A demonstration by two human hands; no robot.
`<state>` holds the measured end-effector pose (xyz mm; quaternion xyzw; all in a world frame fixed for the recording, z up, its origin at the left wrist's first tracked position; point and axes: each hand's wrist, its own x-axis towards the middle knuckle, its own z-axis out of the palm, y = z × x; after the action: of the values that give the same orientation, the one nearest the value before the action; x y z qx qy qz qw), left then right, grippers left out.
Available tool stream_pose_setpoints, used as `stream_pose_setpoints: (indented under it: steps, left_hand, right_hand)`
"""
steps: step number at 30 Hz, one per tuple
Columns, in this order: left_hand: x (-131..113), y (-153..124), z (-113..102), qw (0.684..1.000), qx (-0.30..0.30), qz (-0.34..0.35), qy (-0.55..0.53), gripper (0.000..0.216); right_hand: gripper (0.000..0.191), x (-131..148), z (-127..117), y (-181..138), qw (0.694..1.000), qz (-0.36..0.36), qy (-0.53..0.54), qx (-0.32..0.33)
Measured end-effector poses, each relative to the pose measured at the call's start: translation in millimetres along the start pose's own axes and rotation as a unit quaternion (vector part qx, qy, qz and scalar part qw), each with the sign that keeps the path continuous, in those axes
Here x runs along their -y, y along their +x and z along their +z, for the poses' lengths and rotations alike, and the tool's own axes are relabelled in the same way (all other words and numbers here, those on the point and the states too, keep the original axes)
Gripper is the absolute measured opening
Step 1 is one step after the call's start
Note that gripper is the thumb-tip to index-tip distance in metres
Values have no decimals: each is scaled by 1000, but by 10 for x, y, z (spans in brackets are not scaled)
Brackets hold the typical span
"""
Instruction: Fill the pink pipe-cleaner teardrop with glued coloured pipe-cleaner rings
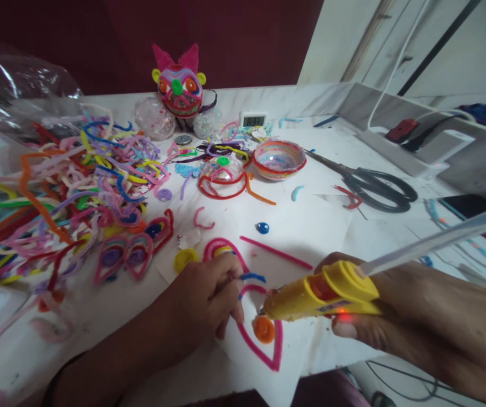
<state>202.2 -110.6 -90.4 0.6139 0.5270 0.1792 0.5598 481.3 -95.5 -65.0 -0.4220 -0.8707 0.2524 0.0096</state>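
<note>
My right hand (378,305) is wrapped round a yellow hot glue gun (325,294), with a clear glue stick (438,240) rising from its back and a red light glowing on its side. The gun's nozzle points left, just above an orange coil (263,329) inside a pink fuzzy pipe cleaner outline (277,350). That outline lies on white paper (283,387) reaching over the table's front edge. My left hand (219,291) has bent fingers closed at the paper's left side, against the outline. A short blue pipe cleaner piece (254,277) lies by its fingertips.
A heap of pipe cleaners (111,169) covers the left. Behind stand a decorated mask-like head (180,90), a coiled bowl (279,159) and a small digital clock (254,120). Black scissors (378,189) lie right, near a power strip (421,155). A pink strip (275,252) lies ahead.
</note>
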Motion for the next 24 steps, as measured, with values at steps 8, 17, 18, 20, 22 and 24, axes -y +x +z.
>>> stream_pose_setpoints:
  steps: [8,17,18,20,22,24]
  left_hand:
    - [13,19,6,1000,-2,2,-1,10]
    - [34,31,6,1000,-5,7,-2,11]
    - [29,28,7,1000,-4,5,-1,11]
    - [21,22,9,1000,-3,1,0,9]
    - [16,16,10,1000,-4,0,0,9]
    - [15,15,11,1000,-8,0,2,10]
  right_hand:
    - [18,99,-60,104,999,-47,0,-7]
    - [26,111,-132,153,999,-23,33,28]
    - [28,77,-126,124,999,-13,38,32]
    - [31,10,-108,55,999,8,40,35]
    - [30,-49,-81,-14,998,30,28,42]
    - [27,-95,-48,-70,999,35,17,33]
